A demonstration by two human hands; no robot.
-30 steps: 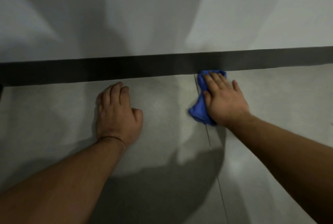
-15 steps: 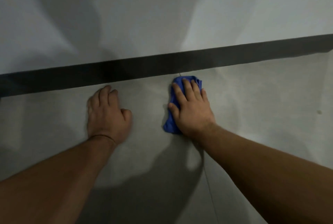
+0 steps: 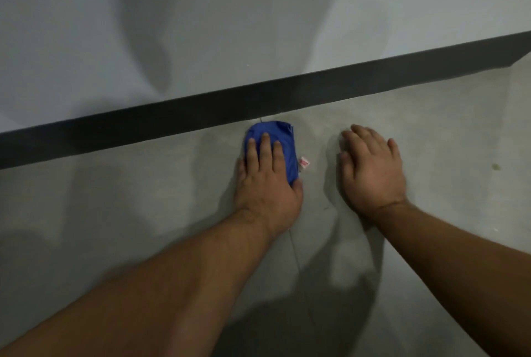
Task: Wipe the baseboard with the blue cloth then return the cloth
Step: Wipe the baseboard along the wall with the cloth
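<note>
The dark baseboard runs slantwise across the view, between the pale wall and the grey floor. A folded blue cloth lies on the floor with its far edge up against the baseboard's foot. My left hand presses down on the cloth, fingers spread over its top and thumb at its near right corner. A small white and red tag sticks out at the cloth's right side. My right hand rests flat on the floor to the right of the cloth, holding nothing.
The grey wall rises behind the baseboard. A thin tile joint runs along the floor from under my left wrist toward me. The baseboard turns a corner at the far right. A small dark speck marks the floor there.
The cloth has passed from my right hand to my left hand. My right hand now lies bare on the floor to the right. The view has shifted and the baseboard slants more.
</note>
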